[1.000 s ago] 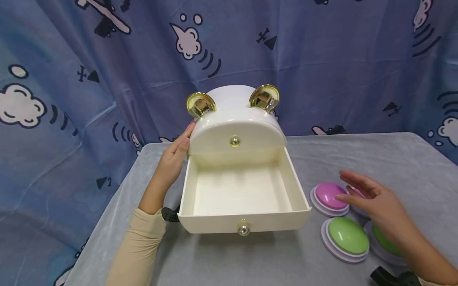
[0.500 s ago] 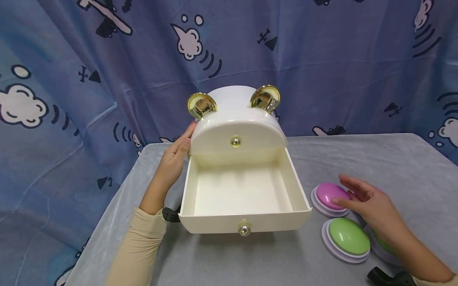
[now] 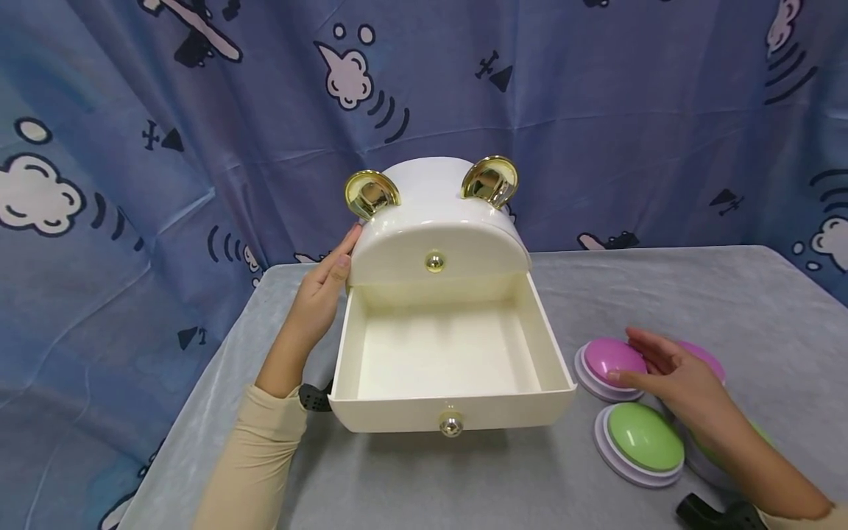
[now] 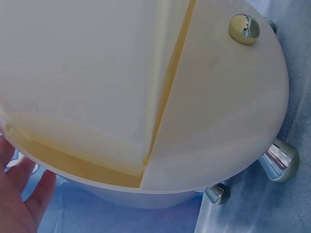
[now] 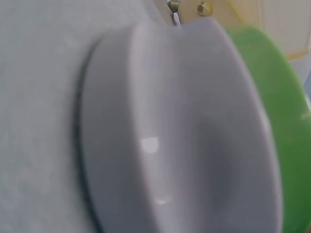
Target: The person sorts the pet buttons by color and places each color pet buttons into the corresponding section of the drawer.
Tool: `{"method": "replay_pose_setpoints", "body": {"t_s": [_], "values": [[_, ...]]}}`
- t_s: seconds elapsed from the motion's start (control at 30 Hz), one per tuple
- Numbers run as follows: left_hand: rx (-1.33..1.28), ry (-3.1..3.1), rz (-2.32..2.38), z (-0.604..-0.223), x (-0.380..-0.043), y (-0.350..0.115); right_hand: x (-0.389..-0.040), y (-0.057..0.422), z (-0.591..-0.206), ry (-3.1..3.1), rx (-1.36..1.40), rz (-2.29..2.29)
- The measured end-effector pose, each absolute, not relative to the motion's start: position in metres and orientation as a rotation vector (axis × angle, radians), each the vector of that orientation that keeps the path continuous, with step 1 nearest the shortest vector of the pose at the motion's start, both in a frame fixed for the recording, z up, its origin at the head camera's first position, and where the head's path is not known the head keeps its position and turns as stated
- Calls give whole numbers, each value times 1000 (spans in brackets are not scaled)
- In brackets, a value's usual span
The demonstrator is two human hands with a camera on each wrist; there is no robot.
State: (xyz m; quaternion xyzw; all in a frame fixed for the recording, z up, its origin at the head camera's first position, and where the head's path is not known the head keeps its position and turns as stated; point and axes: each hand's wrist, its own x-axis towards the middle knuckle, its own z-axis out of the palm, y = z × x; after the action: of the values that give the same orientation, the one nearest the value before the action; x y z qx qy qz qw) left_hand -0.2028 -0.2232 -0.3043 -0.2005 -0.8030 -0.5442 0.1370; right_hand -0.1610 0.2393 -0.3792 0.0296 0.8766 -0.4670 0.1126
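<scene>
A white bear-shaped drawer box [image 3: 437, 177] with gold ears stands in the middle of the head view. Its lower drawer [image 3: 447, 412] is pulled out and holds nothing. My left hand [image 3: 316, 294] rests along the box's left side, fingers extended; the left wrist view shows its fingers [image 4: 43, 191] at the box's edge. On the right, the thumb and fingers of my right hand [image 3: 682, 383] are spread at a pink push button [image 3: 611, 359] on a pale base, overlapping its right side. A green push button [image 3: 642, 438] sits just in front.
A second pink button [image 3: 707, 359] and another green button [image 3: 762, 433] are partly hidden behind my right hand and forearm. Grey cloth [image 3: 662, 287] covers the table. A blue patterned curtain [image 3: 596, 147] hangs behind it.
My right hand has moved slightly left and down, its thumb and fingers now closer over the pink button. The left hand, box and buttons have stayed in place.
</scene>
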Motion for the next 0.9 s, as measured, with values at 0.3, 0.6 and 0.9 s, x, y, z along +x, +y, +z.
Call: {"method": "replay_pose_setpoints", "body": {"t_s": [0.3,0.6,0.9], "values": [[-577,-2335,-1572,-306,-203,-225,-158,235,-385,2765,-69,-1248],[-590,-2306,-1600,-307,-204,-223,-158,235,-386,2831,-81,-1101],[-581,-2310,-1612,-307,-204,-224,-158,232,-390,2835,-91,-1082]]}}
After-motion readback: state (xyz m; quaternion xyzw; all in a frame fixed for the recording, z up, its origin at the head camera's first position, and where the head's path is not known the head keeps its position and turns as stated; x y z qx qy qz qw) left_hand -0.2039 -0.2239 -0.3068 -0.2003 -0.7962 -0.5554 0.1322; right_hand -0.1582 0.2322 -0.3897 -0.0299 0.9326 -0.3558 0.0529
